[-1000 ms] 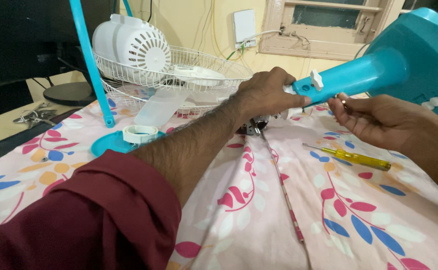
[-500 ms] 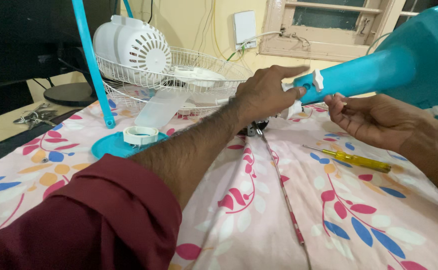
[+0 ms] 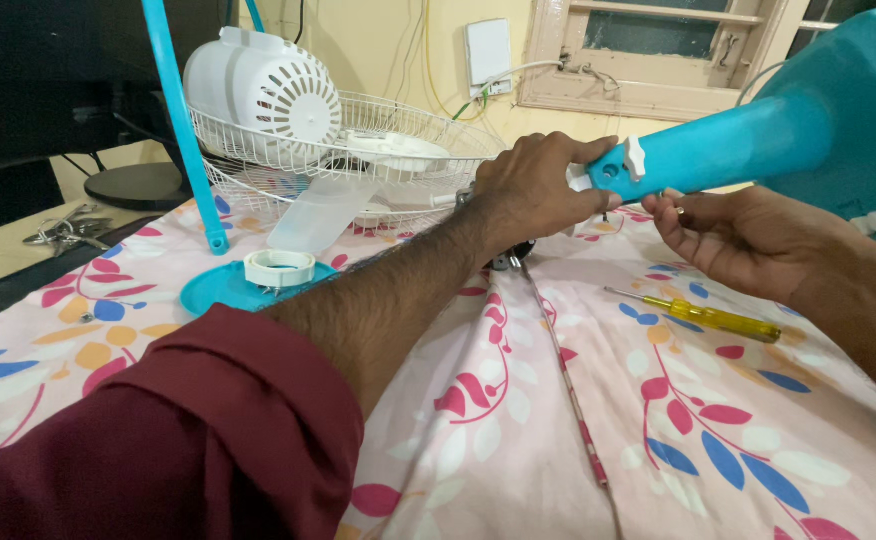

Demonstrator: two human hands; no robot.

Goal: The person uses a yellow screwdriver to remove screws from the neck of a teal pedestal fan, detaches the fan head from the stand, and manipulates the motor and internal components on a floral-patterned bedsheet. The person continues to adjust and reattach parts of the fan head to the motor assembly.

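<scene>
Left hand (image 3: 538, 190): curled over the narrow end of the turquoise fan stand neck (image 3: 728, 150), fingers wrapped across the top, thumb side pressed against the white plastic knob (image 3: 636, 158) at the collar; a firm clasp, not a pinch.
Right hand (image 3: 733, 235): palm up, fingers loosely cupped just under the neck's tip; something small and metallic, perhaps a screw, seems to lie at the fingertips (image 3: 680, 210), but it is too small to be sure.
Neck, long axis: runs from about 8 o'clock at the clasped tip up to 2 o'clock, widening into the turquoise fan body (image 3: 858, 120) at the right edge of view.
Neck from the grips: the tip sits inside the left hand's clasp; from the right hand it lies at 12 o'clock, just above the open palm.
Nearer hand: the left is on the tip itself; the right is just beside it, and whether it touches cannot be told.
Yellow screwdriver (image 3: 703, 317): lies on the floral cloth (image 3: 518, 440) at 6 o'clock from the right hand, near but untouched, shaft towards 10 o'clock.
Farther off: wire fan guard (image 3: 398, 150) with white motor housing (image 3: 263, 90) at 10 o'clock from the left hand; white ring cap (image 3: 279, 267) on a turquoise base disc (image 3: 208, 292).
</scene>
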